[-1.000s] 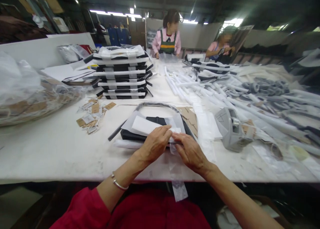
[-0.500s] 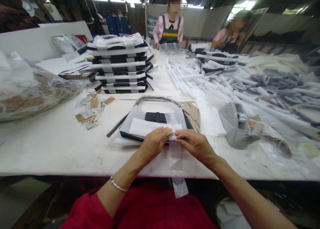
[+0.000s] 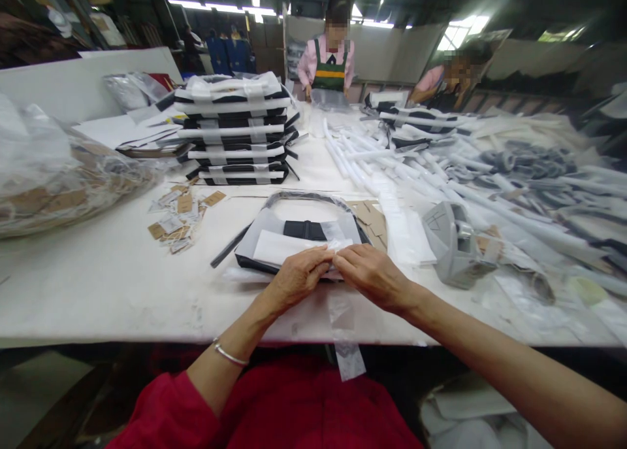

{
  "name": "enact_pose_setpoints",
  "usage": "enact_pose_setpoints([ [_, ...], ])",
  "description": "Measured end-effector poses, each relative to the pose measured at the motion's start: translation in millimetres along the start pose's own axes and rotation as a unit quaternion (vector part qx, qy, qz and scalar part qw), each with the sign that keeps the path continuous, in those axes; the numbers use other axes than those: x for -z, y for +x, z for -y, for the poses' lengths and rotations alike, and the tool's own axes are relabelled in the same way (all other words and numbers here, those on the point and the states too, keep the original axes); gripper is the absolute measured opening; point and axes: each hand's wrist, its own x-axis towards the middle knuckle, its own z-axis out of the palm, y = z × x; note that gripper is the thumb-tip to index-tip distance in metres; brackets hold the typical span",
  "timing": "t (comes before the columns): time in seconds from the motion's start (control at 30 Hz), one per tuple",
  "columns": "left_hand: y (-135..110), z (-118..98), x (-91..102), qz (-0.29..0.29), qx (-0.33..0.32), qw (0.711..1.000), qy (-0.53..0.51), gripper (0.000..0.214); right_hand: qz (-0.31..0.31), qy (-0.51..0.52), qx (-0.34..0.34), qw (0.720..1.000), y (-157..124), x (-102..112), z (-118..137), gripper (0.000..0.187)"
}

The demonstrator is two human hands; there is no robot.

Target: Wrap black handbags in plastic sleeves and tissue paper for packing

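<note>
A flat black bag [image 3: 298, 229] wrapped in white paper lies on the white table [image 3: 117, 279] right in front of me. My left hand [image 3: 298, 278] and my right hand [image 3: 369, 276] rest side by side on its near edge, fingers bent and pressed onto a clear tape strip [image 3: 343, 318]. The strip runs from the wrapping over the table edge and hangs down. A curved handle [image 3: 304, 196] lies beyond the bag.
A stack of wrapped black bags [image 3: 235, 132] stands at the back left, with brown tags [image 3: 179, 217] in front of it. A grey tape dispenser [image 3: 453, 243] sits to the right. White paper rolls [image 3: 392, 168] spread across the right. Two people work at the far side.
My hands have slid slightly away from me along the bag's near edge, still pressing the tape. The view shifted a little.
</note>
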Motion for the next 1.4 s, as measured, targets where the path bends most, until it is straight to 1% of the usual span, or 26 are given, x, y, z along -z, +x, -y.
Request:
enact_pose_setpoints([
  [0.07, -0.6, 0.3, -0.9, 0.003, 0.001, 1.0, -0.003, 0.03, -0.009, -0.025, 0.013, 1.0, 1.4, -4.1, 0.0, 0.011],
  [0.13, -1.9, 1.8, -4.6, 0.002, 0.003, 1.0, 0.003, 0.036, -0.033, -0.038, 0.018, 0.999, 2.6, -10.9, -0.7, 0.014],
  [0.23, -3.4, 4.0, -13.9, -0.02, 0.005, 0.999, 0.039, 0.035, -0.069, -0.027, -0.012, 0.997, 4.7, -19.6, -2.1, 0.017],
  [0.33, -4.5, 3.4, -21.5, -0.049, -0.007, 0.994, 0.1, 0.029, -0.093, 0.057, -0.068, 0.992, 2.0, -15.4, -0.3, 0.012],
  [0.4, -5.3, 1.6, -22.7, -0.045, -0.03, 0.99, 0.128, 0.024, -0.113, 0.131, -0.094, 0.98, -8.2, -4.7, 5.6, 0.009],
  [0.47, -6.2, -0.1, -21.4, -0.03, -0.056, 0.989, 0.136, 0.018, -0.124, 0.185, -0.097, 0.97, -27.4, 6.6, 16.7, 0.014],
  [0.53, -6.7, -1.1, -19.2, -0.021, -0.076, 0.988, 0.133, 0.015, -0.093, 0.206, -0.075, 0.971, -53.4, 11.8, 31.9, 0.019],
  [0.6, -6.9, -1.4, -17.6, -0.02, -0.086, 0.988, 0.127, 0.015, -0.031, 0.19, -0.049, 0.98, -80.2, 7.0, 48.1, 0.028],
  [0.67, -6.7, -1.5, -17.1, -0.019, -0.086, 0.988, 0.125, 0.016, 0.021, 0.147, -0.033, 0.988, -100.3, -6.7, 62.4, 0.042],
  [0.73, -6.6, -1.5, -17.3, -0.013, -0.078, 0.989, 0.128, 0.017, 0.033, 0.111, -0.036, 0.993, -108.9, -23.6, 72.6, 0.05],
  [0.8, -6.7, -1.4, -17.6, -0.006, -0.07, 0.989, 0.133, 0.018, 0.008, 0.108, -0.049, 0.993, -106.0, -37.3, 78.2, 0.048],
  [0.87, -7.1, -1.1, -17.5, -0.004, -0.067, 0.989, 0.135, 0.02, -0.038, 0.131, -0.056, 0.989, -96.8, -44.4, 80.1, 0.041],
  [0.93, -7.5, -0.5, -17.4, -0.009, -0.067, 0.989, 0.135, 0.025, -0.088, 0.175, -0.043, 0.98, -87.9, -45.4, 79.8, 0.037],
  [1.0, -7.6, 0.3, -17.6, -0.015, -0.07, 0.988, 0.135, 0.028, -0.134, 0.23, -0.036, 0.963, -83.6, -43.2, 79.2, 0.036],
  [1.1, -7.0, 1.0, -19.1, -0.021, -0.077, 0.987, 0.141, 0.024, -0.181, 0.301, -0.07, 0.934, -86.0, -38.7, 81.0, 0.035],
  [1.2, -5.5, 0.3, -20.7, -0.034, -0.082, 0.984, 0.151, 0.018, -0.197, 0.322, -0.106, 0.92, -91.4, -35.2, 87.9, 0.035],
  [1.3, -4.0, -1.8, -20.6, -0.04, -0.084, 0.984, 0.153, 0.016, -0.201, 0.32, -0.117, 0.918, -93.8, -32.4, 94.5, 0.034],
  [1.4, -3.2, -3.8, -18.8, -0.036, -0.089, 0.984, 0.15, 0.015, -0.184, 0.319, -0.107, 0.924, -91.4, -26.3, 93.1, 0.035],
])
